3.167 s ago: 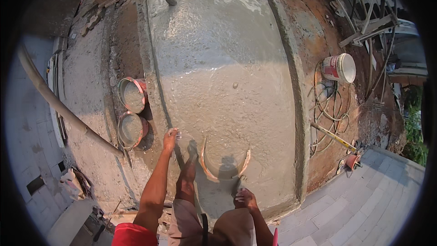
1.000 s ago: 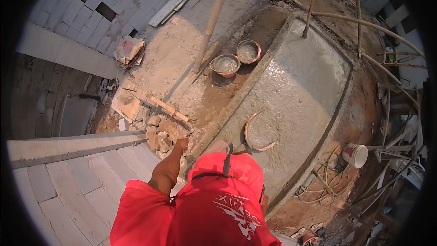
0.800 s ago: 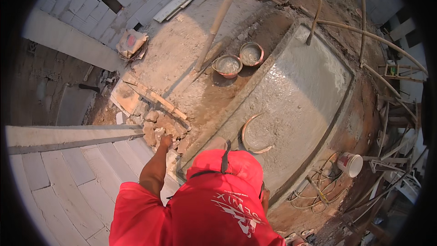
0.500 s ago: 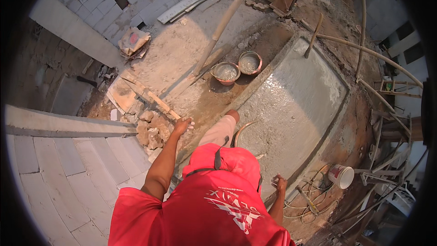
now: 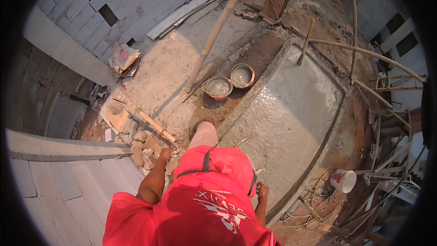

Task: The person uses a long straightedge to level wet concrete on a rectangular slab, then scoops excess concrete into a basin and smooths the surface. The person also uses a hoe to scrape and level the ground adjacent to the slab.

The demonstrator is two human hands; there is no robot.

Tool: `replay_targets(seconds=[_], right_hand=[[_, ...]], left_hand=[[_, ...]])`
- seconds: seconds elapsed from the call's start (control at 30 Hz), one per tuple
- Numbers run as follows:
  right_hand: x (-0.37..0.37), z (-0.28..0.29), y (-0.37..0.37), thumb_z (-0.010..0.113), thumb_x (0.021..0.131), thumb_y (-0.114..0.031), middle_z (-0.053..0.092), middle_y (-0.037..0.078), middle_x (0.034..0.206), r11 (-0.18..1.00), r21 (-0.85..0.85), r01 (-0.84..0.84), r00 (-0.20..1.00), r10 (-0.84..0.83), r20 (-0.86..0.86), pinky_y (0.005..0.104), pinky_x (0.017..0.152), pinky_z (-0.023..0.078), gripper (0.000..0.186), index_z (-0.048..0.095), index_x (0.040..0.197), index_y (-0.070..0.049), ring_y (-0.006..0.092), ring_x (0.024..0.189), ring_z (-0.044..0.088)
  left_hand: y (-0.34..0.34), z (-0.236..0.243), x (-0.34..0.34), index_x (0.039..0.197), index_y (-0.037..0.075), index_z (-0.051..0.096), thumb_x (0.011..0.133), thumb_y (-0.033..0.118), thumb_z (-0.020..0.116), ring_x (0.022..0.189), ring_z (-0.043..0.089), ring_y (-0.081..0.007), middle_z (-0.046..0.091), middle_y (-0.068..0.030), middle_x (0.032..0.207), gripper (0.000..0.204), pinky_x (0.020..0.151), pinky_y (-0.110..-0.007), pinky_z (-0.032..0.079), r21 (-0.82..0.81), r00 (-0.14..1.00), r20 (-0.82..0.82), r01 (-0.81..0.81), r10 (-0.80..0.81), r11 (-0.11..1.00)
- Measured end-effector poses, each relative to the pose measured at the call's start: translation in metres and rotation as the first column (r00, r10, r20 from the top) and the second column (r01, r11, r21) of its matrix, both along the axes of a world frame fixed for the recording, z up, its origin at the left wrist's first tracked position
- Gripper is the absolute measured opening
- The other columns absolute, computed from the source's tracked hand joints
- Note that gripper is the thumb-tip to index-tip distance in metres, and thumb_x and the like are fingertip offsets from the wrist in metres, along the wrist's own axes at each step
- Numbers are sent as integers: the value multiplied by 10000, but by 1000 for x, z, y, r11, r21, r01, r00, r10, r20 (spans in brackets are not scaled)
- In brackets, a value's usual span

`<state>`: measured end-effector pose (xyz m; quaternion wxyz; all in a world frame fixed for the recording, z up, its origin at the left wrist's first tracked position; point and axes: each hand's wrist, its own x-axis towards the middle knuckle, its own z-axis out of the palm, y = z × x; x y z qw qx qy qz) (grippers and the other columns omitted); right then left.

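Observation:
My left hand [image 5: 169, 152] hangs low beside a heap of broken stones [image 5: 149, 152], its fingers loosely curled and pale at the tips, holding nothing I can see. On the other side of my body, my right hand [image 5: 262, 189] hangs over the near part of a bed of wet grey cement mix [image 5: 282, 123], fingers slightly bent and partly hidden by their angle. Two buckets of wet mix stand ahead of my foot: one bucket [image 5: 217, 88] nearer, another bucket [image 5: 242, 76] just beyond. A long-handled tool [image 5: 306, 43] stands in the far end of the bed.
A bamboo pole [image 5: 218, 32] slants across the ground ahead. Wooden boards [image 5: 145, 119] lie by the stones, near a low block wall [image 5: 68, 177]. To the right are a white bucket [image 5: 343, 181], a coiled hose [image 5: 314, 205] and more bamboo poles. Paper sacks [image 5: 124, 59] lie ahead left.
My visible foot has moved left, off the bed's edge onto the ground beside it. Both hands have swung closer to my body. The buckets stay put.

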<state>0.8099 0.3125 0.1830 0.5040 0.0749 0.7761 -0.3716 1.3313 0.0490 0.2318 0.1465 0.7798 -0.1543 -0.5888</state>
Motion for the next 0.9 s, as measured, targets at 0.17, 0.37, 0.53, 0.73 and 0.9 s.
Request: replay_targets(seconds=[0.17, 0.37, 0.53, 0.73, 0.9], right_hand=[[56, -60, -36, 613, 938, -286, 673, 116, 864, 993, 112, 20, 998, -27, 63, 385, 618, 547, 281, 652, 963, -10, 261, 711, 660], [103, -31, -203, 623, 920, -285, 688, 118, 855, 990, 138, 4, 1000, -5, 8, 370, 607, 550, 272, 653, 969, -19, 249, 739, 679], [119, 36, -349, 619, 943, -295, 697, 90, 864, 980, -54, -194, 976, 187, -114, 336, 639, 538, 245, 631, 926, -51, 201, 739, 682], [112, 75, -434, 641, 950, -287, 696, 97, 864, 918, 70, -390, 894, 396, -212, 329, 640, 529, 273, 600, 1038, -32, 192, 759, 688], [88, 68, -485, 636, 948, -254, 685, 87, 836, 856, 111, -505, 809, 514, -287, 324, 610, 518, 257, 567, 1088, -49, 193, 712, 682]], left_hand=[[-91, -47, 16, 1156, 47, 615, 950, 288, 567, 759, 691, -204, 702, -68, 934, 321, 546, -338, 482, -12, 998, -52, 27, -28, 1000], [-230, -72, 78, 1160, -84, 567, 905, 276, 625, 743, 699, -234, 668, -192, 938, 445, 558, -370, 522, -54, 998, -30, 51, -52, 997], [-374, -59, 99, 1051, 51, 671, 922, 330, 584, 742, 688, -187, 713, -58, 939, 320, 641, -340, 497, -64, 967, 17, 253, -253, 965], [-506, -31, 63, 1180, 38, 631, 963, 347, 564, 854, 677, -182, 710, -79, 1004, 383, 748, -345, 500, -293, 983, -123, 92, -133, 952], [-525, -54, 44, 1145, 92, 633, 984, 381, 531, 895, 657, -186, 687, -71, 1018, 346, 799, -360, 477, -246, 963, -196, 135, -185, 960]])
